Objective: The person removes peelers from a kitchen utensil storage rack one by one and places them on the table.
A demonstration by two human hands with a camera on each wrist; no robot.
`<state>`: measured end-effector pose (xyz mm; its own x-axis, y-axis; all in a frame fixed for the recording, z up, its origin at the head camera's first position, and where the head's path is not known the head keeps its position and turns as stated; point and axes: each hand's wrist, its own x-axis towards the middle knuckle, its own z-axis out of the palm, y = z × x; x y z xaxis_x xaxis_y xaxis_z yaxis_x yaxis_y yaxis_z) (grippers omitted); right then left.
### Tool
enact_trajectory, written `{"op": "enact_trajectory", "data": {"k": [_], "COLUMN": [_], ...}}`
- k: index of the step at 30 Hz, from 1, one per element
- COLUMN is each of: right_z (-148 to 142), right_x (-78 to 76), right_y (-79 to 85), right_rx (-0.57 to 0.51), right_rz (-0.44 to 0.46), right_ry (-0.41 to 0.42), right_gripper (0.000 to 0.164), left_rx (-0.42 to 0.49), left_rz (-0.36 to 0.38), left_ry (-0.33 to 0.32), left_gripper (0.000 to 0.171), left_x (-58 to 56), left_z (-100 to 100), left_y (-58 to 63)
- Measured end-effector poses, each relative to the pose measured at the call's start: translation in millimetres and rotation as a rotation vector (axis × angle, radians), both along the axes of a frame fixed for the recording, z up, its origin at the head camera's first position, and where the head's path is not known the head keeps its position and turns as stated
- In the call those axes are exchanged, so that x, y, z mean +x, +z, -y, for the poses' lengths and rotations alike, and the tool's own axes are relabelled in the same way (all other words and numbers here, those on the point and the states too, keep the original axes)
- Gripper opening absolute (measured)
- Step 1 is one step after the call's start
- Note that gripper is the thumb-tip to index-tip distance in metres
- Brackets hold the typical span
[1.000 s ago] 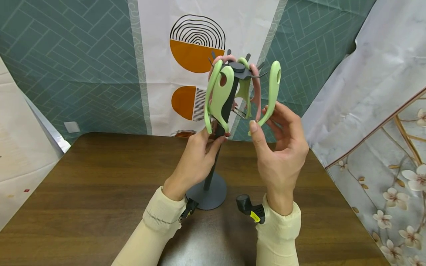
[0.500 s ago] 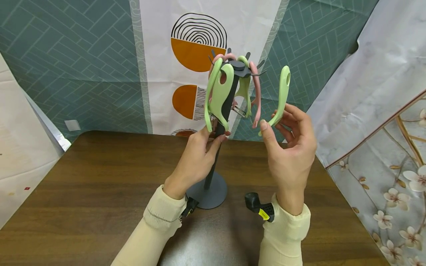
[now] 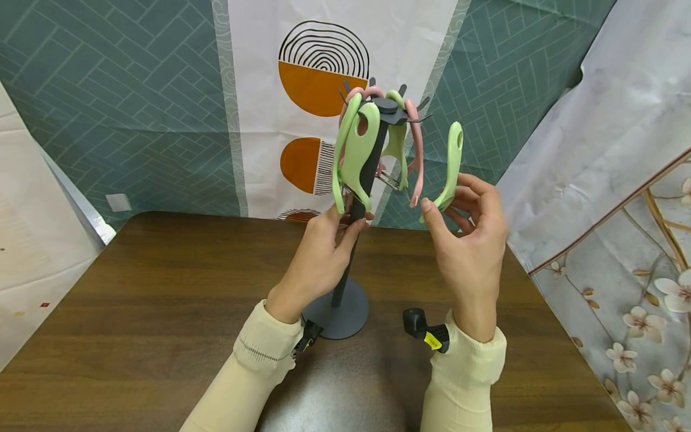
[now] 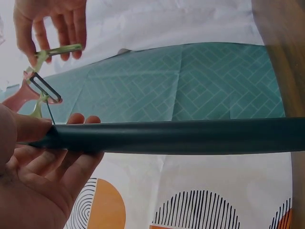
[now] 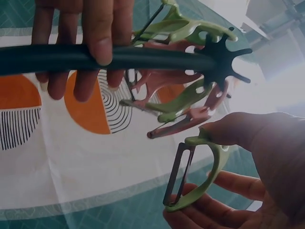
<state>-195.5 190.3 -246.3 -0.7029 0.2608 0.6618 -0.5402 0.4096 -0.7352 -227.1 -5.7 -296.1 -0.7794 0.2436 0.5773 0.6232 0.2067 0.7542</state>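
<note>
A yellow label (image 3: 432, 341) is being displayed on the right wrist camera (image 3: 414, 323), its markings too small to be read. A light-green peeler (image 3: 453, 159), handle uppermost, is being held just right of the dark stand (image 3: 346, 271), apart from it; a slotted metal blade (image 5: 173, 175) is being carried between the two ends of its fork. Those ends are being gripped by the right hand (image 3: 471, 240), thumb and fingers parted by the blade's span. The stand's pole is being pinched by the left hand (image 3: 315, 258), thumb against fingers, beneath hanging green peelers (image 3: 358, 150) and pink peelers (image 3: 416, 150).
</note>
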Motion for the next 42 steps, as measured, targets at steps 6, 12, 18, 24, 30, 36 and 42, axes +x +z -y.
{"op": "enact_trajectory", "data": {"k": [6, 12, 18, 24, 30, 36, 42], "right_z": [-5, -10, -11, -13, -15, -17, -20], "right_x": [-7.2, -12.6, -17.7, -22.8, -27.0, -32.0, -38.0], "right_y": [-4.9, -7.7, -10.0, -13.3, -16.7, -21.1, -26.2], "right_rx": [0.031, 0.088, 0.119, 0.168, 0.203, 0.237, 0.297], "right_rz": [0.099, 0.198, 0.259, 0.332, 0.405, 0.464, 0.510], "right_ry": [-0.016, -0.043, -0.052, -0.067, -0.052, -0.056, -0.041], "right_gripper": [0.048, 0.052, 0.054, 0.056, 0.059, 0.061, 0.058], "left_rx": [-0.022, -0.031, -0.023, -0.024, -0.026, -0.031, -0.037], "left_rz": [-0.023, -0.039, -0.025, -0.024, -0.025, -0.036, -0.045], "left_ry": [0.021, 0.037, 0.027, 0.026, 0.030, 0.029, 0.035], "left_gripper": [0.027, 0.025, 0.027, 0.031, 0.029, 0.029, 0.028], "left_x": [0.4, -0.3, 0.0, 0.7, 0.7, 0.2, 0.8], "left_z": [0, 0, -1, -1, -1, -2, -1], "left_y": [-0.3, -0.8, -0.3, -0.2, -0.1, -0.6, -0.4]}}
